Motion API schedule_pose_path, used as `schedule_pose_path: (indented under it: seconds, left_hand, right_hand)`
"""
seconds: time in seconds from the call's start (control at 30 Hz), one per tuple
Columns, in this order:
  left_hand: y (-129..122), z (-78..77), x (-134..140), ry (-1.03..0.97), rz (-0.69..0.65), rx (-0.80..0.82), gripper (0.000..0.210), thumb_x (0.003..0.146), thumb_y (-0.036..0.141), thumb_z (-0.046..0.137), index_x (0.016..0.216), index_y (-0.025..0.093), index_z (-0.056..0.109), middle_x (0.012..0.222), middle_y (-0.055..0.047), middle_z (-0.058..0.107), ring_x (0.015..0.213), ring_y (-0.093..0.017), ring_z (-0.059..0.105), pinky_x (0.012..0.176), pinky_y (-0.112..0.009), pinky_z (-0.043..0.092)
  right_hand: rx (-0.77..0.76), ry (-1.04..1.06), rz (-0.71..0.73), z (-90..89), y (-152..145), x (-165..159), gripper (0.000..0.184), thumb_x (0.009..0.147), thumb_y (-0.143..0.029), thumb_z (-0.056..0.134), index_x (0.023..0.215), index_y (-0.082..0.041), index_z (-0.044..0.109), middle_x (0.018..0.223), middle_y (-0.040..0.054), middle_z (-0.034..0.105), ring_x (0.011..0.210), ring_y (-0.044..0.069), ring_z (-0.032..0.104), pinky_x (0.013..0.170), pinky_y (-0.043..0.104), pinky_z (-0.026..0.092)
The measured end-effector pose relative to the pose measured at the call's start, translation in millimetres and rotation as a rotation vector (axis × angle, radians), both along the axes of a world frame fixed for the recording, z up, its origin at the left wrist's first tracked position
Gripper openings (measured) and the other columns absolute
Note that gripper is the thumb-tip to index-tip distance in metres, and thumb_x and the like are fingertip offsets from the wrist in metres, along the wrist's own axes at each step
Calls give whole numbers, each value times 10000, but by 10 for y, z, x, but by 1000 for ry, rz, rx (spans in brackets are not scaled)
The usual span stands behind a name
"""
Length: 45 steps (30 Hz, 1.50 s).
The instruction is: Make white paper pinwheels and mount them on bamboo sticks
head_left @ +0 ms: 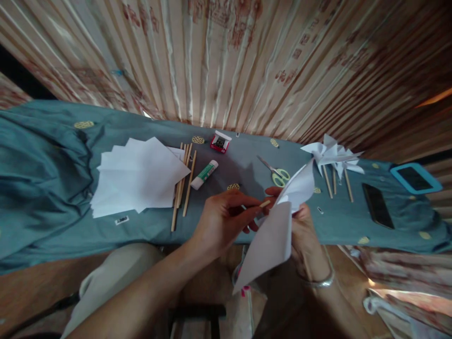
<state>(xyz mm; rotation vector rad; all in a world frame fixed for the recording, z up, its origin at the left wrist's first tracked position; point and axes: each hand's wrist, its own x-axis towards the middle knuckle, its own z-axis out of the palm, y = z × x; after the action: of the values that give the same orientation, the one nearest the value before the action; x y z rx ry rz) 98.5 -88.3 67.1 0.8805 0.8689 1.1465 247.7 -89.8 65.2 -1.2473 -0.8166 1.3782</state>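
Observation:
My left hand (221, 221) is closed in a pinch on a thin wooden stick (264, 204), whose pale end points toward the folded paper. A white paper pinwheel (271, 245) is gripped by my right hand (305, 230), which is partly hidden behind its blades. The stick's end is close to the pinwheel; whether they touch I cannot tell. Just beyond the paper lie scissors (280, 177) with light green handles. A glue stick (205, 175) rests to the left of them. Farther back stands a small red box (219, 142), its lid up, with small dark pieces inside.
A fanned stack of white paper (137, 176) lies at the left, beside several wooden sticks (189, 183). Pinwheels on sticks (332, 155) lie at the right, near a dark phone (377, 205) and a blue-framed device (415, 179). A corrugated wall (219, 66) rises behind the cloth-covered table (148, 235).

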Motion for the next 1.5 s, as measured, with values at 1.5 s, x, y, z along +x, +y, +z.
schedule_pose_path:
  seconds: [1.5]
  left_hand:
    - [-81,102,-202,146,-97,13,64,691,182,740,725,216,783,693,-14,658,635,-110,585,574,-201,435]
  right_hand:
    - [641,-905,266,249,-430,154,175,844,-298,602,989,-223,665,842,46,693,767,196,666,662,287,568]
